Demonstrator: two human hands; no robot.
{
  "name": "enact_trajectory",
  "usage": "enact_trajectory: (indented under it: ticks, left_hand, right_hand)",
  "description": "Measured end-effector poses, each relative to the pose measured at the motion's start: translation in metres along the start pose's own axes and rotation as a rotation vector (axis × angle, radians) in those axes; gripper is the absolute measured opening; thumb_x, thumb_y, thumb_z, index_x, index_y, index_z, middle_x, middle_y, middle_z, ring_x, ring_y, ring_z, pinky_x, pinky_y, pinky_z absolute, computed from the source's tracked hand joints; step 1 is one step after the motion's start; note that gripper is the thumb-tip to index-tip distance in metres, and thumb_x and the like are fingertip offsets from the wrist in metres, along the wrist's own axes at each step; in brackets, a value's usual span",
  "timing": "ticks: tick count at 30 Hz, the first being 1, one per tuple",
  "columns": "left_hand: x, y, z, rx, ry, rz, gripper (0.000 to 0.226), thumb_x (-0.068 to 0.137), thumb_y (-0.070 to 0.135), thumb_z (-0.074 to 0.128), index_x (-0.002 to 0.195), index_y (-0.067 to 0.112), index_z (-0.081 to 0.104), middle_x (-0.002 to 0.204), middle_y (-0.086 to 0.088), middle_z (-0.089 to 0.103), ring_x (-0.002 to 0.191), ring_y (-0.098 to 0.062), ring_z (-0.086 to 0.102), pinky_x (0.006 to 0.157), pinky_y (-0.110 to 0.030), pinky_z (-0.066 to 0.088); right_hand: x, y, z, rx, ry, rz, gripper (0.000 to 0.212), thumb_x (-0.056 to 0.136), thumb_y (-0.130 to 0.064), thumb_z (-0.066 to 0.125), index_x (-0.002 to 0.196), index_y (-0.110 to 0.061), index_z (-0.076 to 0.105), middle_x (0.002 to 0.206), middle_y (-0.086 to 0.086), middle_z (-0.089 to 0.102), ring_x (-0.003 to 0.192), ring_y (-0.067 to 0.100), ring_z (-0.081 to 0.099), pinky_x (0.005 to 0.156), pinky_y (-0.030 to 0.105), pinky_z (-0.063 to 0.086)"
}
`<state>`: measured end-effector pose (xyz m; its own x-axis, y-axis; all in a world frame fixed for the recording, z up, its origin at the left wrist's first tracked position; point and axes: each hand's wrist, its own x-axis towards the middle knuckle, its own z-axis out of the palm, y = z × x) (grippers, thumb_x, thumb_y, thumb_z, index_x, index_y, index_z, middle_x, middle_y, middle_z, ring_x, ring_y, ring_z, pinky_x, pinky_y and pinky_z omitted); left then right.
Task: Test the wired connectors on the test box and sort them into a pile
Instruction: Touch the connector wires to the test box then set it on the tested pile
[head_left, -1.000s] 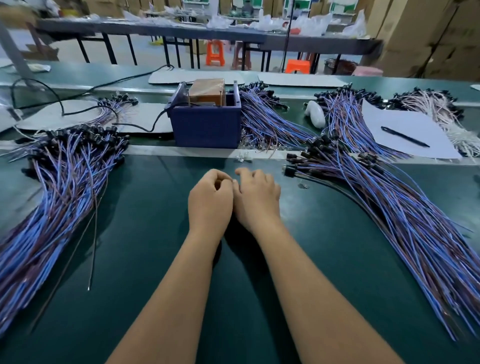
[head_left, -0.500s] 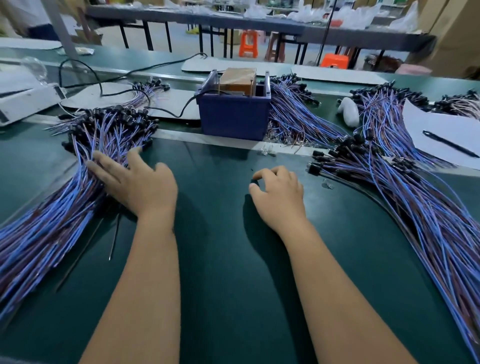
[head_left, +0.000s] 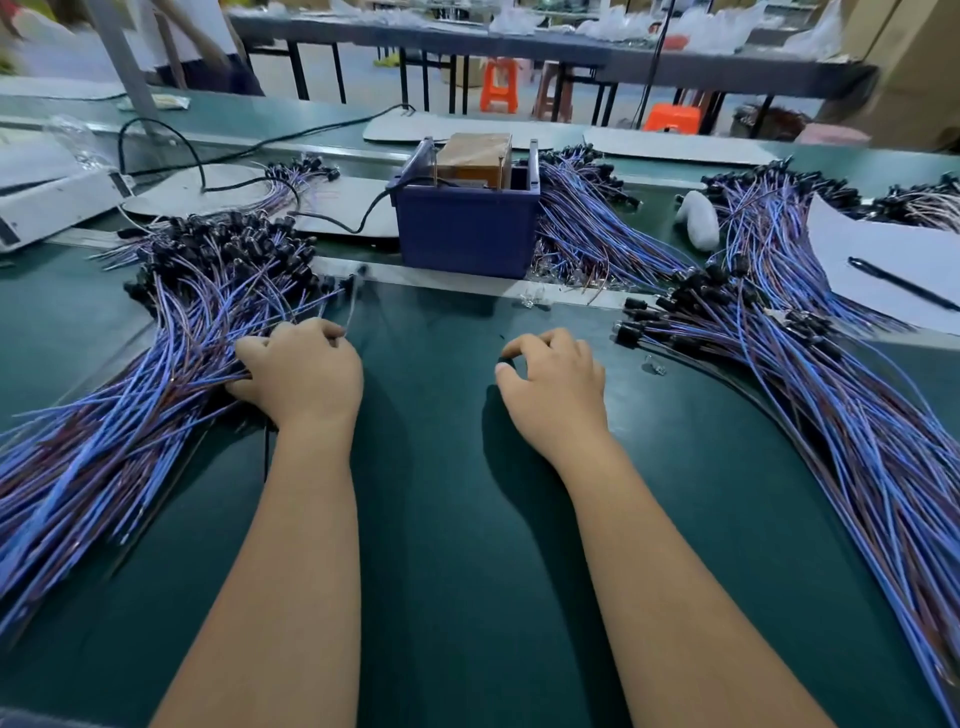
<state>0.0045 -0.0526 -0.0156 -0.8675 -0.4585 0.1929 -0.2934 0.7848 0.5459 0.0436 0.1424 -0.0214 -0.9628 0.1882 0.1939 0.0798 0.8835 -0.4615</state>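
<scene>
Blue-and-purple wires: your left hand (head_left: 301, 371) curls its fingers into the left pile (head_left: 156, 374), gripping a few strands
Right hand (head_left: 556, 384): loosely curled on the green mat (head_left: 441, 519); I cannot tell if it pinches anything
Wire axis: near-left to far-right, black connectors at the far end
Test box (head_left: 467, 223): far, centred between your hands, slightly nearer your right hand
Right pile (head_left: 779, 374): just right of your right hand

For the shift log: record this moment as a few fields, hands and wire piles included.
left hand: fingers curled on wires at the edge of the left pile
right hand: loosely curled on the green mat, holding nothing visible
test box: blue, behind the hands, untouched
right pile: beside the right hand, apart from it
pen: on white paper, far right
</scene>
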Motion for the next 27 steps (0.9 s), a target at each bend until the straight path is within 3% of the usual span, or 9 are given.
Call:
enact_trajectory:
  ticks: [4,8,13,15,18,21,24,27]
  left_hand:
    - [-0.007,0.006,0.001,-0.109,0.134,0.081,0.025,0.1,0.015,0.043,0.107,0.025,0.065,0.118,0.001,0.058,0.117,-0.032,0.034,0.089,-0.05,0.031]
    - [-0.014,0.016,0.003,-0.232,0.148,0.155,0.022,0.1,0.009,0.042,0.106,0.023,0.059,0.115,0.003,0.058,0.123,-0.027,0.034,0.088,-0.05,0.031]
    - [-0.018,0.021,0.007,-0.178,-0.044,0.308,0.028,0.097,0.007,0.044,0.102,0.028,0.063,0.102,0.006,0.062,0.118,-0.026,0.044,0.098,-0.063,0.028]
    - [-0.019,0.02,0.01,-0.1,-0.183,0.369,0.034,0.095,0.006,0.042,0.096,0.033,0.063,0.106,0.01,0.061,0.117,-0.024,0.046,0.103,-0.066,0.019]
    - [-0.018,0.02,0.012,-0.082,-0.235,0.399,0.035,0.091,0.008,0.045,0.082,0.038,0.061,0.109,0.017,0.059,0.118,-0.019,0.045,0.107,-0.066,0.016]
    - [-0.02,0.023,0.011,-0.194,-0.255,0.379,0.029,0.089,0.016,0.05,0.073,0.038,0.062,0.085,0.02,0.064,0.103,-0.012,0.053,0.11,-0.061,0.014]
    - [-0.025,0.027,0.01,-0.32,-0.273,0.329,0.021,0.09,0.025,0.053,0.079,0.037,0.066,0.052,0.014,0.056,0.07,-0.005,0.055,0.112,-0.053,0.02]
    - [-0.029,0.03,0.006,-0.416,-0.283,0.316,0.021,0.09,0.025,0.054,0.083,0.04,0.066,0.054,0.016,0.057,0.061,-0.01,0.054,0.11,-0.053,0.031]
  right_hand:
    - [0.0,0.0,-0.001,-0.001,-0.001,-0.002,0.026,0.096,-0.036,0.047,0.116,-0.027,0.061,0.12,-0.001,0.048,0.115,0.021,0.038,0.101,0.035,0.026]
    - [-0.001,-0.001,0.0,0.017,0.015,0.005,0.028,0.096,-0.033,0.047,0.12,-0.025,0.06,0.121,0.001,0.05,0.115,0.023,0.039,0.099,0.035,0.027]
    - [-0.001,-0.003,-0.001,0.208,0.168,0.021,0.062,0.091,-0.027,0.058,0.147,-0.018,0.032,0.133,0.005,0.047,0.122,0.025,0.041,0.103,0.037,0.028]
    - [-0.003,-0.004,-0.002,0.232,0.19,-0.023,0.076,0.088,-0.026,0.063,0.152,-0.018,0.021,0.143,0.005,0.039,0.129,0.025,0.036,0.106,0.037,0.027]
    - [-0.005,-0.005,-0.001,0.222,0.196,-0.105,0.087,0.086,-0.022,0.065,0.155,-0.022,0.013,0.144,0.003,0.038,0.129,0.023,0.035,0.107,0.038,0.028]
    - [-0.003,-0.003,0.001,0.017,0.115,-0.134,0.065,0.089,-0.03,0.059,0.149,-0.03,0.032,0.128,-0.005,0.054,0.122,0.02,0.039,0.102,0.035,0.018]
    - [-0.003,-0.003,0.003,-0.147,0.073,-0.16,0.027,0.094,-0.038,0.051,0.118,-0.036,0.062,0.117,-0.011,0.056,0.12,0.016,0.037,0.099,0.038,0.012]
    - [-0.004,-0.008,0.001,-0.242,0.119,-0.182,0.013,0.094,-0.037,0.052,0.097,-0.031,0.063,0.102,-0.009,0.06,0.109,0.02,0.044,0.088,0.039,0.015]
